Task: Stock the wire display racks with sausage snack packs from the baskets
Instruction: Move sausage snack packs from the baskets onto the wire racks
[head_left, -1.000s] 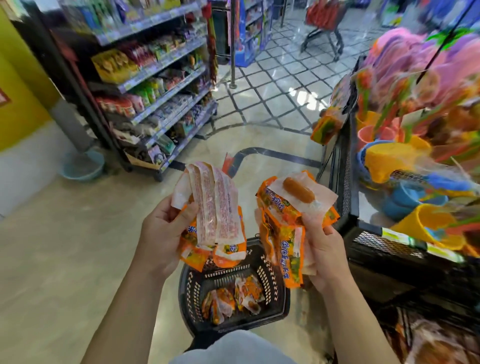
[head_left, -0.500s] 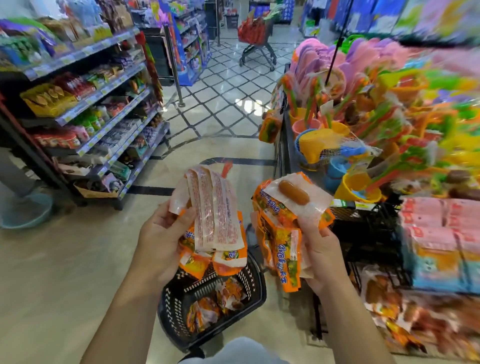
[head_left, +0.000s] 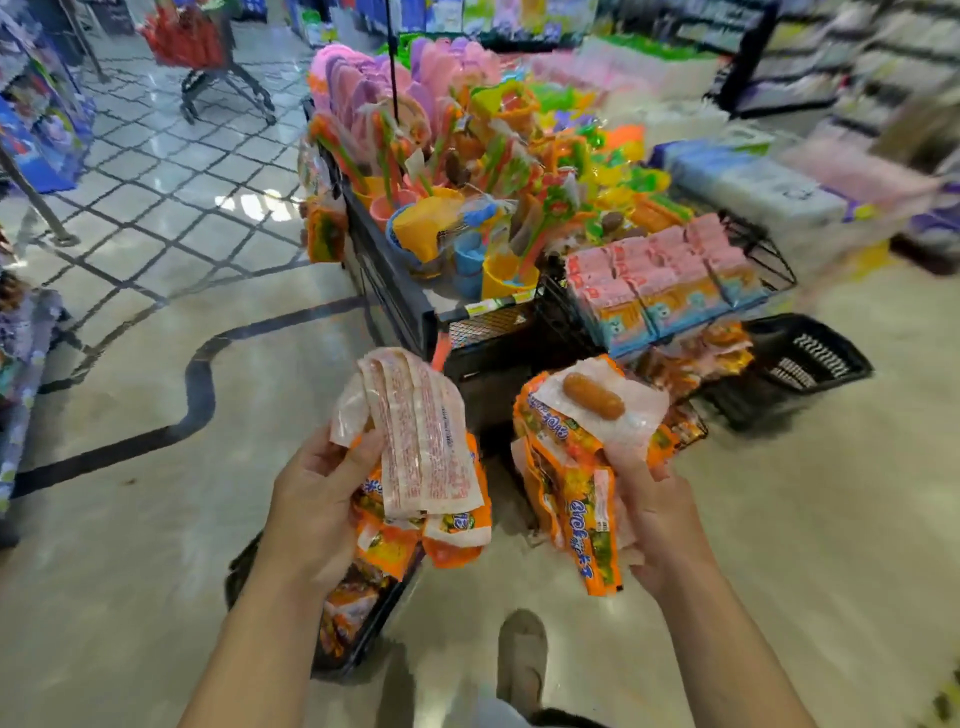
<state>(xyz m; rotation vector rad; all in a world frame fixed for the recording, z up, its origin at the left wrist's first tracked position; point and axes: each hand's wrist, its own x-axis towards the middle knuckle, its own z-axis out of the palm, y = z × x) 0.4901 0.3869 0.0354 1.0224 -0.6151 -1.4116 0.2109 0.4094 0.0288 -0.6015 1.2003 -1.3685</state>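
My left hand (head_left: 317, 499) grips a bunch of orange sausage snack packs (head_left: 426, 467), their pale backs facing me. My right hand (head_left: 654, 514) grips another bunch of sausage packs (head_left: 582, 467); the top pack shows a sausage through its clear window. Under my left forearm a black basket (head_left: 363, 649) on the floor holds more orange packs. A second black basket (head_left: 800, 369) sits on the floor at the right. Ahead, the black wire display rack (head_left: 763, 254) carries pink and blue packs on top and orange packs (head_left: 691, 364) on the tier below.
A black stand (head_left: 395, 291) piled with colourful plastic toys and buckets fills the middle ahead. A red shopping trolley (head_left: 202, 47) stands far left on the tiled floor. Shelves line the left edge and far right. My shoe (head_left: 522, 654) shows at the bottom.
The view has swung to the right: the left shelving has slid out, the wire rack and a second basket have come into sight. Both hands keep the same hold on their packs.
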